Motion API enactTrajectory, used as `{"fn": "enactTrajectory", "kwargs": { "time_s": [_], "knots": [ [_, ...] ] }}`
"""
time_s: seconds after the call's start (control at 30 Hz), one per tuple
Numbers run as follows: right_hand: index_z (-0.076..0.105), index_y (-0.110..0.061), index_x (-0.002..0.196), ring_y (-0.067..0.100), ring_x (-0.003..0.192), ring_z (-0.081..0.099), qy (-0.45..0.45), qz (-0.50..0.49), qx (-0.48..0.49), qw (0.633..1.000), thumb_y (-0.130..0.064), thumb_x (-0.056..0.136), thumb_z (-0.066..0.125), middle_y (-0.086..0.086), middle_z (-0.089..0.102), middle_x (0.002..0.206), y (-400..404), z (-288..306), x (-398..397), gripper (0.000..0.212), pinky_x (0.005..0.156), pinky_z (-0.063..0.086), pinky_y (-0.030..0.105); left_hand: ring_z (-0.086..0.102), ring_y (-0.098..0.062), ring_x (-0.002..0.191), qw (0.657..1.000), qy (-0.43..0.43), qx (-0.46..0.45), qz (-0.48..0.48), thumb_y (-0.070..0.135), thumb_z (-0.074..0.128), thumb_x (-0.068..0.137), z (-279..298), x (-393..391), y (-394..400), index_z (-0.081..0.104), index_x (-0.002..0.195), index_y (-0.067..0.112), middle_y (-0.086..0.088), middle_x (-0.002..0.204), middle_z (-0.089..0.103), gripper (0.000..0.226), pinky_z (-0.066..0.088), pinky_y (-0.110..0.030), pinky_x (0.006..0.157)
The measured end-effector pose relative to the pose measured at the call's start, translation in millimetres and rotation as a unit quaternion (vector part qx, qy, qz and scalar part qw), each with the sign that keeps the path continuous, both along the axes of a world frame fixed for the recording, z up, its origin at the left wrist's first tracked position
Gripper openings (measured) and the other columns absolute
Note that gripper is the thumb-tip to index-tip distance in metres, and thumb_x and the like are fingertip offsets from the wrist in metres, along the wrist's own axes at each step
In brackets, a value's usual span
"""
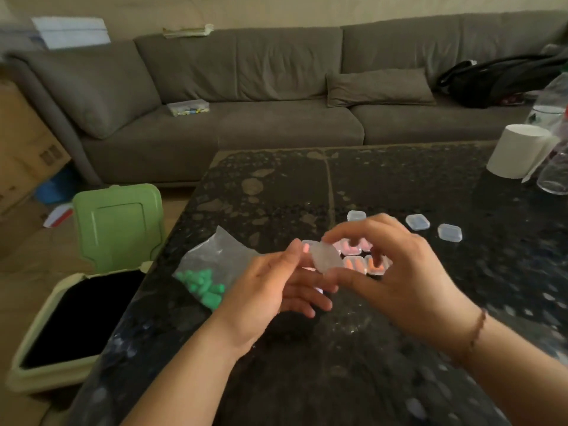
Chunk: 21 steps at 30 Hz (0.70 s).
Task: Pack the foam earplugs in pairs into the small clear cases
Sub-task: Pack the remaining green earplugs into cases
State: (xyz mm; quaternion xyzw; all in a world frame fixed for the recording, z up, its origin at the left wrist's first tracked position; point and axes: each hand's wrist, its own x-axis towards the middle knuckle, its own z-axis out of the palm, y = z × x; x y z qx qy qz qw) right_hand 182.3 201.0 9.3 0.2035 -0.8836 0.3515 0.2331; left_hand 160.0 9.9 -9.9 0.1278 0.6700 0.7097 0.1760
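Table (399, 186): a dark speckled stone top carries all the work material. Bin (76, 318), with its green lid raised, stands open just beside the table's left edge.

Bag (212, 259): a clear plastic bag lies on the table left of the hands and holds the green foam earplugs (203, 285), still loose and unsorted.

Left hand (270, 290): palm turned up, lower fingers spread and relaxed, thumb and forefinger pinching the left edge of a small clear case (326, 260) held above the table.

Right hand (396, 272): fingers curled over the same case, gripping its right side and top edge. Motion blur hides whether the lid is open or closed.

Filled cases (356, 256): several lie on the table just behind the hands, with orange and pink plugs showing through. Three empty cases (418, 222) sit farther back, well apart from the bag.

Step in hand, as judged: handling one case, either snapping it closed or prising it open. No plugs are discernible inside it.

Next move, as judged: if the case is empty, open it fully, draw two green plugs from the bag, seat them side by side, press the lid closed.
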Motion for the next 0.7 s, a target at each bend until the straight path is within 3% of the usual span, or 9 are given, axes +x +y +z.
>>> {"fn": "enactTrajectory", "kwargs": {
  "time_s": [0.13, 0.3, 0.47, 0.7],
  "knots": [
    [0.066, -0.034, 0.105, 0.009, 0.104, 0.061, 0.009, 0.076, -0.052, 0.996, -0.032, 0.074, 0.077, -0.019, 0.067, 0.109, -20.5, 4.6, 3.2, 0.033, 0.077, 0.041, 0.010, 0.074, -0.024, 0.080, 0.984, -0.073, 0.146, -0.064, 0.058, 0.065, 0.085, 0.8, 0.3, -18.0, 0.077, 0.104, 0.010, -0.015, 0.089, 0.075, 0.053, 0.059, -0.027, 0.067],
    [0.066, -0.029, 0.104, 0.009, 0.113, 0.059, 0.022, 0.079, -0.055, 0.995, -0.041, 0.075, 0.077, -0.018, 0.063, 0.118, -32.4, 2.2, 1.2, 0.033, 0.085, 0.046, 0.019, 0.075, -0.022, 0.089, 0.964, -0.105, 0.238, -0.058, 0.051, 0.082, 0.071, 0.6, 3.2, -31.4, 0.077, 0.106, 0.007, -0.019, 0.106, 0.075, 0.057, 0.060, -0.031, 0.075],
    [0.071, -0.020, 0.096, 0.013, 0.102, 0.062, 0.098, 0.048, -0.024, 0.994, -0.040, 0.081, 0.070, -0.009, 0.066, 0.109, -46.1, -2.5, 2.8, 0.025, 0.080, 0.050, 0.026, 0.073, -0.023, 0.093, 0.956, -0.112, 0.266, -0.061, 0.034, 0.084, 0.075, 0.9, 5.2, -39.6, 0.068, 0.119, 0.003, -0.020, 0.111, 0.071, 0.056, 0.059, -0.032, 0.080],
    [0.071, -0.015, 0.075, 0.016, 0.082, 0.064, 0.221, -0.032, 0.053, 0.973, -0.025, 0.082, 0.070, -0.004, 0.071, 0.095, -55.9, -6.7, 3.6, 0.012, 0.059, 0.052, 0.034, 0.074, -0.028, 0.095, 0.950, -0.112, 0.292, -0.026, 0.019, 0.092, 0.063, -4.0, 2.6, -39.9, 0.073, 0.103, 0.006, -0.020, 0.107, 0.072, 0.046, 0.060, -0.030, 0.076]
  ]
}}
